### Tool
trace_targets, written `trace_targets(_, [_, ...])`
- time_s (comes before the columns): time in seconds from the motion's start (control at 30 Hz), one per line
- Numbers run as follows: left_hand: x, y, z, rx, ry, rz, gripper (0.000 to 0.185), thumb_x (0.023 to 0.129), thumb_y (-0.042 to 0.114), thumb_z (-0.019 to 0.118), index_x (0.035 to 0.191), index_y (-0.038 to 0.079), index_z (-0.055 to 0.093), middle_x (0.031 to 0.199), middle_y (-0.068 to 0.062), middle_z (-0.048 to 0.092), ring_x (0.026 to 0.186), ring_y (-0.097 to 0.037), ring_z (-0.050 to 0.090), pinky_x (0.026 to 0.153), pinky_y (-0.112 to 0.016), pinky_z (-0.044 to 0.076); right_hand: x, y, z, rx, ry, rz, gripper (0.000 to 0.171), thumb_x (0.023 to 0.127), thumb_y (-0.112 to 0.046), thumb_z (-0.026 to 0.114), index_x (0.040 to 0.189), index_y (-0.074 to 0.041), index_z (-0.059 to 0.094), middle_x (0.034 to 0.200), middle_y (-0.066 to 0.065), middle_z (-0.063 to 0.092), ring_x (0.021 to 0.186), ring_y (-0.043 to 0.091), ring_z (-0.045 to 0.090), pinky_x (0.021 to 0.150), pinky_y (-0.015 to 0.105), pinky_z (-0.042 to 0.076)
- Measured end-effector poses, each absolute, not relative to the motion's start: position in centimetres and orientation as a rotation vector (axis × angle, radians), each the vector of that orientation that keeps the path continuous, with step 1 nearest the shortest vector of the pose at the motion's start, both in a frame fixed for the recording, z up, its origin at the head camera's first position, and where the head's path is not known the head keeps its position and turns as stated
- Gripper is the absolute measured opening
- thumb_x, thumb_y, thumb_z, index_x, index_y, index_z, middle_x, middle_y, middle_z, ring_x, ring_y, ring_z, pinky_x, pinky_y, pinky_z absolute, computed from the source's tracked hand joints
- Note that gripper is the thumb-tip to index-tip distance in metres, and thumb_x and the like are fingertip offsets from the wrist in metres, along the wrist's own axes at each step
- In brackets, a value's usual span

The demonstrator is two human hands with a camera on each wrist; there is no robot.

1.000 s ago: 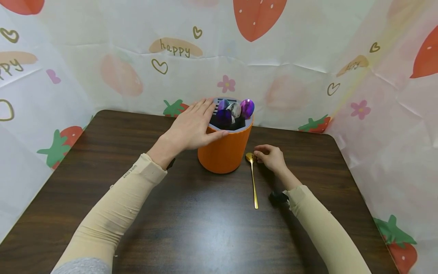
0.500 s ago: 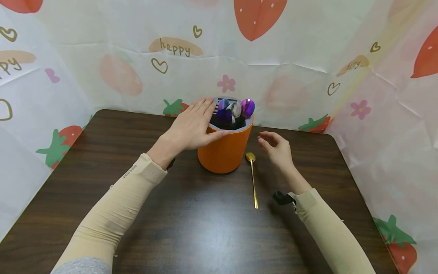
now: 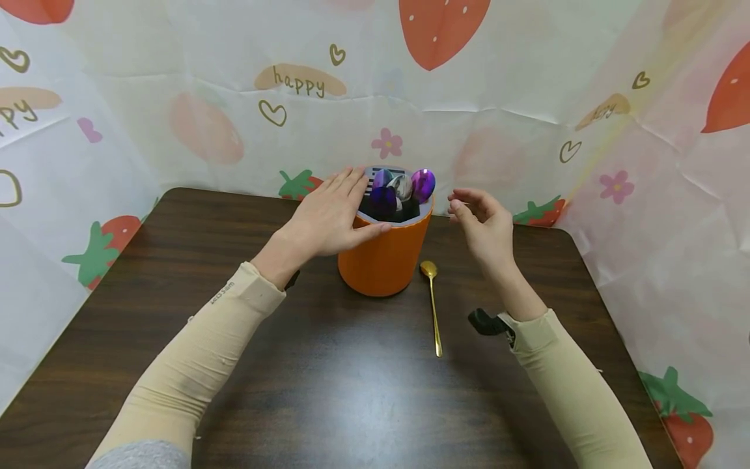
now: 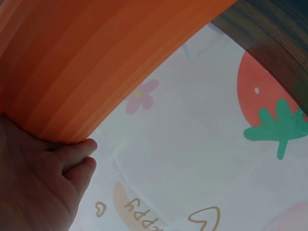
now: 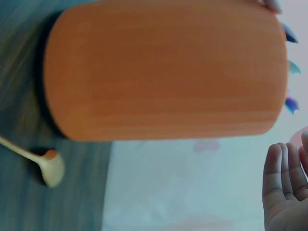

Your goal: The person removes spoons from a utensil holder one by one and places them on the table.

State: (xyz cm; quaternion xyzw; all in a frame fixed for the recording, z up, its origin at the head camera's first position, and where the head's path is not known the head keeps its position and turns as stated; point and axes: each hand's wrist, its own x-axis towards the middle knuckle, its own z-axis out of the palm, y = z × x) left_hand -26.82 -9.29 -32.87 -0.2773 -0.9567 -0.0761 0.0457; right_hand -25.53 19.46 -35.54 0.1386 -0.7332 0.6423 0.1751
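1. The orange container (image 3: pixel 381 260) stands upright toward the far side of the table, around the middle from left to right, its mouth facing up.
2. Inside it, several shiny spoons have their bowls uppermost: a bright purple one (image 3: pixel 423 187) leans at the right rim, with a silver one (image 3: pixel 402 187) and a dark violet one (image 3: pixel 383 200) to its left. Bowl-up placing probably keeps them easy to tell apart; their handles are hidden.
3. The left hand (image 3: pixel 328 218) lies against the container's upper left side, fingers long and straight, thumb spread wide across the near side. This broad contact seems meant to steady the container rather than lift it.
4. The gold spoon (image 3: pixel 434 309) lies on the table just right of the container's base, not touching it, bowl at the far end, handle toward the near edge. Lying flat, it seems stable without support.
5. The right hand (image 3: pixel 486 225) is raised to the right of the container's mouth, apart from it, fingers loosely bent with a narrow gap to the thumb, holding nothing.
6. Beneath is the dark wooden table (image 3: pixel 328 391); beyond it hangs a strawberry-printed backdrop (image 3: pixel 504 98).
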Motion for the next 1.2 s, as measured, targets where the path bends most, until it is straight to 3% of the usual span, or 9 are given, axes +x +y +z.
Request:
trace_targets(0.17, [-26.8,-9.2,-32.9,-0.843,-2.915,-0.223,0.107,0.097,0.082,0.032,0.166,0.001,0.018,0.174,-0.016,0.012,0.16,-0.034,0.01,0.13,-0.045,0.009,-25.5,18.4,-34.3,0.422,-2.038,1.862,0.024,0.101,-0.006,0.068,0.124,0.002,0.07,0.115,0.012,0.072,0.096,0.017,0.07,0.086,0.027,0.06])
trace_targets(0.4, [-26.9,-9.2,-32.9,-0.852,-2.91,-0.225,0.107,0.097,0.081,0.034,0.165,0.001,0.02,0.173,-0.016,0.013,0.16,-0.035,0.011,0.13,-0.046,0.009,-26.1,17.2,-33.6,0.42,-2.088,1.814,0.033,0.099,-0.005,0.071,0.129,0.01,0.065,0.121,0.024,0.069,0.094,0.012,0.069,0.086,0.024,0.059])
trace_targets(0.77, [-26.9,-9.3,-33.0,-0.845,-2.9,-0.225,0.108,0.096,0.082,0.033,0.165,0.001,0.021,0.173,-0.016,0.013,0.16,-0.034,0.011,0.13,-0.045,0.009,-27.1,16.7,-33.3,0.421,-2.163,1.782,0.034,0.099,-0.01,0.072,0.13,0.005,0.067,0.12,0.02,0.071,0.096,0.013,0.068,0.092,0.022,0.055])
trace_targets(1.2, [-26.8,-9.2,-32.9,-0.839,-2.903,-0.213,0.106,0.097,0.081,0.035,0.165,0.0,0.022,0.173,-0.016,0.014,0.16,-0.034,0.012,0.13,-0.046,0.01,-27.3,16.0,-32.6,0.42,-2.19,1.805,0.029,0.098,-0.007,0.072,0.125,0.003,0.07,0.115,0.017,0.072,0.095,0.016,0.069,0.086,0.023,0.058])
